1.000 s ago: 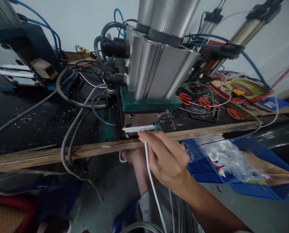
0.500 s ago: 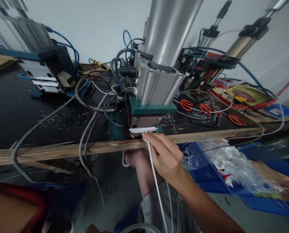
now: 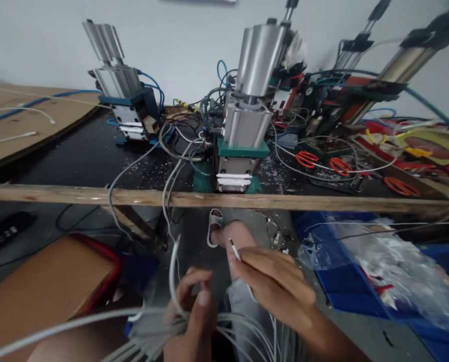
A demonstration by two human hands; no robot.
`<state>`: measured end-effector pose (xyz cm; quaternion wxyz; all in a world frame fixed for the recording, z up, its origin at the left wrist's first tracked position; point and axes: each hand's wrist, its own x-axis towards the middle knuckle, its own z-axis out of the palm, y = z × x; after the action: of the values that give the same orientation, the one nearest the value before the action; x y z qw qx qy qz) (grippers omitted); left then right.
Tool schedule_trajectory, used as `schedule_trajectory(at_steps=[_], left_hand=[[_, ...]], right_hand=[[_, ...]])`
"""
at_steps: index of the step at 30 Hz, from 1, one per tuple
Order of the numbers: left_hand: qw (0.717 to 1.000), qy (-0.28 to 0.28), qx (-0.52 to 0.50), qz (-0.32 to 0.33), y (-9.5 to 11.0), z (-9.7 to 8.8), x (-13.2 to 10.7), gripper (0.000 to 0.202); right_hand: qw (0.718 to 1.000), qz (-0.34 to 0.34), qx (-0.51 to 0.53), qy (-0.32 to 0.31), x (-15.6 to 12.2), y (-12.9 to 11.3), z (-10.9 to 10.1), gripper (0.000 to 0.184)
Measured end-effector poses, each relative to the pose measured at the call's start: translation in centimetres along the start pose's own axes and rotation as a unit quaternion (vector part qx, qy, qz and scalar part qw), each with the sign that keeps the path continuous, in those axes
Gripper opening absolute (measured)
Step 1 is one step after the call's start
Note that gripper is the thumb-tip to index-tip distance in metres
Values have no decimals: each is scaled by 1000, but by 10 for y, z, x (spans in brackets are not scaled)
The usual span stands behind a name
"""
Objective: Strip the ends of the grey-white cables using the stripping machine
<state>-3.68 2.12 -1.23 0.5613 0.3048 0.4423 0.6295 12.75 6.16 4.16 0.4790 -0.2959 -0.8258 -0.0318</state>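
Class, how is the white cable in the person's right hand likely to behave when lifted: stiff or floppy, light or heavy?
The white cable is probably stiff over short lengths: its tip juts straight beyond the right hand. Longer lengths would likely droop, as the bundled cables bend in loose curves. It looks thin, so probably light.

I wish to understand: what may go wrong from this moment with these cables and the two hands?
The pale cables lie bunched around the left hand, so drawing one out might tangle others.
The right hand holds a white cable near its dark-tipped end, so the tip could perhaps bend if knocked.
A grey hose hangs over the wooden bench edge; a lifted cable might snag on it.
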Motion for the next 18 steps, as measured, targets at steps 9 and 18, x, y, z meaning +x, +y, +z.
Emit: schedule_trajectory(at_steps=[9, 18], left_hand=[[1000, -1, -28, -1, 31, 36, -24, 14], [992, 29, 98, 79, 28, 35, -30, 16]], right_hand=[[996, -45, 51, -60, -17, -28, -14, 25], [995, -45, 70, -62, -35, -24, -9, 37]])
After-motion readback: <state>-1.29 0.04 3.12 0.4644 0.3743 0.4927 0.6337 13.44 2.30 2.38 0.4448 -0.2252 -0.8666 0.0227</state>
